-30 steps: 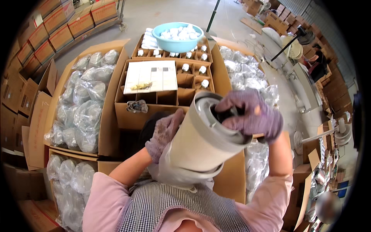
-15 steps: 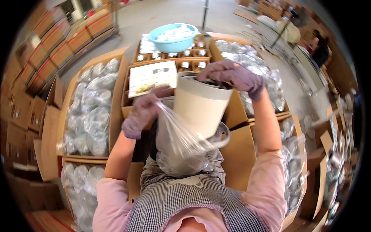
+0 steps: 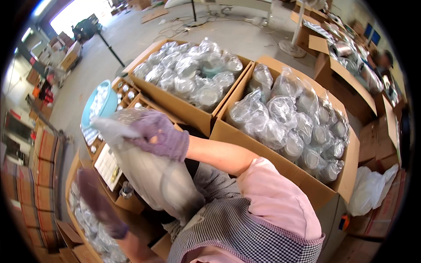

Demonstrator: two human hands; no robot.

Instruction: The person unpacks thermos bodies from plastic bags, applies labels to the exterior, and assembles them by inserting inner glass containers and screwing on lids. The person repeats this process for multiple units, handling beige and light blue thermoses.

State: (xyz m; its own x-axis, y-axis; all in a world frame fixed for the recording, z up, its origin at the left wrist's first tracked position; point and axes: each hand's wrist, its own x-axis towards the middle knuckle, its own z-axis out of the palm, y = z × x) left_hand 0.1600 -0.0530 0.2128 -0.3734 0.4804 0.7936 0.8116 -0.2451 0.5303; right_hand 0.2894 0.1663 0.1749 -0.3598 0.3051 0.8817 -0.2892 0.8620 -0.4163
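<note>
A cream jug (image 3: pixel 153 177) lies tilted against my apron, inside a clear plastic bag (image 3: pixel 115 128). My right hand (image 3: pixel 160 136), in a purple-grey knit glove, is closed on the bag's gathered plastic at the jug's upper end. The glove and the cloudy film hide the jug's rim, and motion blurs its outline. To the left, my gloved left hand (image 3: pixel 97 199) is apart from the bag, smeared by motion, so its fingers cannot be made out. It is nearest a box of plastic-wrapped items at the lower left.
Two open cartons, one farther (image 3: pixel 171 94) and one nearer right (image 3: pixel 280 153), hold several bagged clear containers. A blue basin (image 3: pixel 112 101) of small white pieces sits on a divided carton of silver-topped items. A white bag (image 3: pixel 370 188) lies at right; stacked boxes (image 3: pixel 44 175) stand left.
The view has swung right. The jug, formerly upright above the bag with my right hand at its rim, is now inside it. My right hand grips the plastic; my left has released it.
</note>
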